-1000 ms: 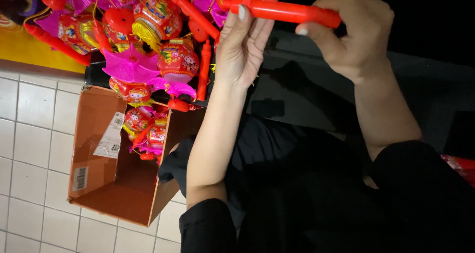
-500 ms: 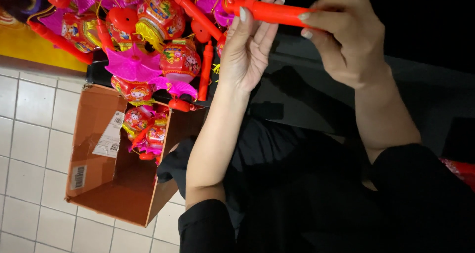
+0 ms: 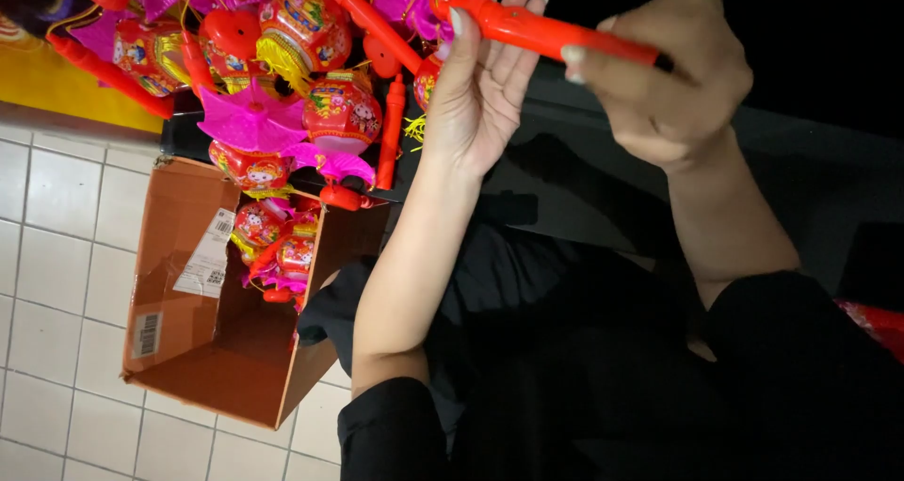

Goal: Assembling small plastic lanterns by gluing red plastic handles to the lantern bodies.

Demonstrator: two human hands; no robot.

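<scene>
Both hands are up at 12 o'clock on a red plastic stick (image 3: 556, 34): right hand (image 3: 659, 86) pinching its far end, left hand (image 3: 476, 90) spread flat behind it. Toy lanterns (image 3: 282, 86) piled at 10 o'clock, a few already in the cardboard box (image 3: 188, 330), most still outside

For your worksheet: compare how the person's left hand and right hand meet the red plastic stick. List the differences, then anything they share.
The left hand is open, fingers straight, lying flat against the red stick; the right hand is curled, gripping it. The left hand meets the stick near its rounded end, the right hand farther along. Both are bare and touch the same stick.
</scene>
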